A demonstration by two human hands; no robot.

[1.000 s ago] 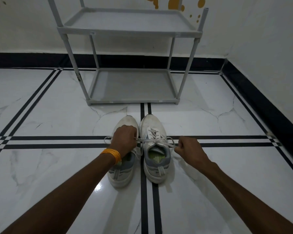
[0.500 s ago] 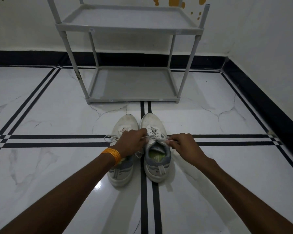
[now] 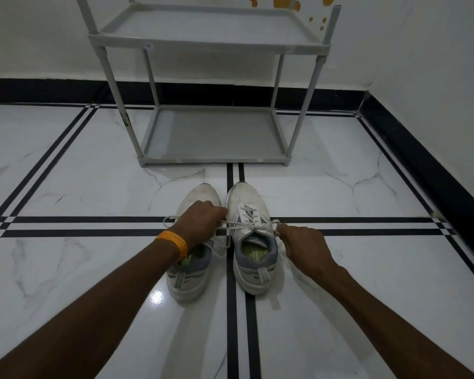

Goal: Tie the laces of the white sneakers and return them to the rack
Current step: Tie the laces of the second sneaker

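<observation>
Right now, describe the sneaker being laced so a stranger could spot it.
Find the grey two-shelf rack against the wall; two white sneakers sit on the floor before it. Pick the right sneaker, on the black floor stripes: its laces are pulled taut sideways between both hands, and its green insole shows fully.

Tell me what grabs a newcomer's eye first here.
Two hands, left hand and right hand, pull a white lace taut across the right sneaker, mid-floor. The left sneaker sits beside it, partly under the left wrist with its orange band. Beyond stands a grey rack against the wall, shelves bare.
</observation>
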